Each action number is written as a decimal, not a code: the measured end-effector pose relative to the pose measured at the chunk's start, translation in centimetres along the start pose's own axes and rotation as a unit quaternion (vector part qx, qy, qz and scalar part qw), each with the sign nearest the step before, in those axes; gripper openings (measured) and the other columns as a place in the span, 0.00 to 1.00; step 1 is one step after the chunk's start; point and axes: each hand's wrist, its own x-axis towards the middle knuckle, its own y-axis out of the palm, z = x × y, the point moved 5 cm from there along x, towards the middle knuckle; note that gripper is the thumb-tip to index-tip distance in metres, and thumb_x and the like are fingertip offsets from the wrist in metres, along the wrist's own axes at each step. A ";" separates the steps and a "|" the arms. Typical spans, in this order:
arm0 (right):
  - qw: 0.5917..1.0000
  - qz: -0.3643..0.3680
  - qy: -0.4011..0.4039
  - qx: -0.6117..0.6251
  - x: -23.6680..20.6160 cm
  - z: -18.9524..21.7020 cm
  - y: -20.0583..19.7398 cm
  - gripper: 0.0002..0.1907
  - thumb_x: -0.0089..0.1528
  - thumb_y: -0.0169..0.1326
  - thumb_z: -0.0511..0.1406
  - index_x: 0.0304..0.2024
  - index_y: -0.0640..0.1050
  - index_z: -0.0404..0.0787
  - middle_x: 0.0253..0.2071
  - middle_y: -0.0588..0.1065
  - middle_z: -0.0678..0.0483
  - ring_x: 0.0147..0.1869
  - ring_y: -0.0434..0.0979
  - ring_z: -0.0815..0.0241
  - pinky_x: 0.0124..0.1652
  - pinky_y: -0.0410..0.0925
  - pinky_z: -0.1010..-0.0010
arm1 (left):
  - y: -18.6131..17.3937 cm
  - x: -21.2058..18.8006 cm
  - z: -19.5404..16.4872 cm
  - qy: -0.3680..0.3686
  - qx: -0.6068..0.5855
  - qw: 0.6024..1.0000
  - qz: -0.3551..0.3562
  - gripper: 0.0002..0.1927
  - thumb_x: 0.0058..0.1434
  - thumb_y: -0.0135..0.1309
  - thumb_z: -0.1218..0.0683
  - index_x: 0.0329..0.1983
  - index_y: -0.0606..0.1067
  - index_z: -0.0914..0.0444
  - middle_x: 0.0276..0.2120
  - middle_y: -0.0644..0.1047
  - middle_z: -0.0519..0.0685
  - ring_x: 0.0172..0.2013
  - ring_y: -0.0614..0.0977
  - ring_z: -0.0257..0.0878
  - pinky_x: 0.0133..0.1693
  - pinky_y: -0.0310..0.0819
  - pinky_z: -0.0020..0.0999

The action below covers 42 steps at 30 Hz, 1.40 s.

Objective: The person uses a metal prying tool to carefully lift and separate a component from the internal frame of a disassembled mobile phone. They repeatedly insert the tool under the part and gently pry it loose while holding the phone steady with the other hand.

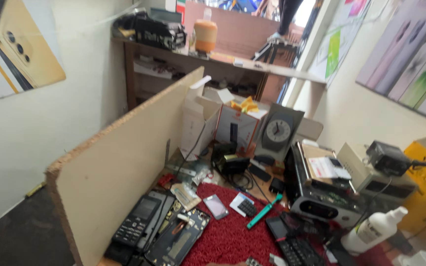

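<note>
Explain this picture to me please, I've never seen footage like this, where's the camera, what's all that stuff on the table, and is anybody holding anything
There is no machine here. The one picture comes from a camera worn on a person's head, looking down at a cluttered workbench. Neither hand is in view, so nothing is seen held. On a red mat lie several opened phones: a black keypad phone, a phone with its back off, and a small phone. A green-handled tool lies beside them. A white pump bottle lies at the right, a clock leans behind, next to an open white box. A chipboard panel walls off the left side.
</note>
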 end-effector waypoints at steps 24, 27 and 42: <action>0.998 -0.032 0.006 0.055 -7.8 11.2 -6.4 0.13 0.56 0.63 0.23 0.44 0.82 0.36 0.37 0.79 0.51 0.38 0.80 0.68 0.37 0.71 0.81 | -8.0 1.7 -6.0 -0.087 -0.161 0.980 0.078 0.17 0.59 0.61 0.54 0.47 0.78 0.69 0.38 0.75 0.52 0.33 0.80 0.44 0.28 0.75 0.35; 0.998 -0.004 0.019 0.054 -7.9 11.2 -6.7 0.14 0.56 0.63 0.24 0.44 0.82 0.35 0.37 0.80 0.50 0.40 0.81 0.66 0.40 0.73 0.80 | -8.0 1.9 -6.0 -0.071 -0.122 0.987 0.083 0.19 0.54 0.61 0.53 0.46 0.79 0.69 0.39 0.76 0.53 0.32 0.80 0.41 0.25 0.74 0.32; 0.998 -0.020 0.060 0.029 -7.7 11.8 -6.6 0.13 0.56 0.64 0.24 0.43 0.82 0.34 0.39 0.81 0.47 0.42 0.83 0.66 0.42 0.74 0.80 | -8.3 2.2 -6.0 -0.070 -0.112 0.987 0.089 0.19 0.52 0.63 0.52 0.44 0.80 0.68 0.37 0.75 0.50 0.31 0.79 0.38 0.24 0.73 0.31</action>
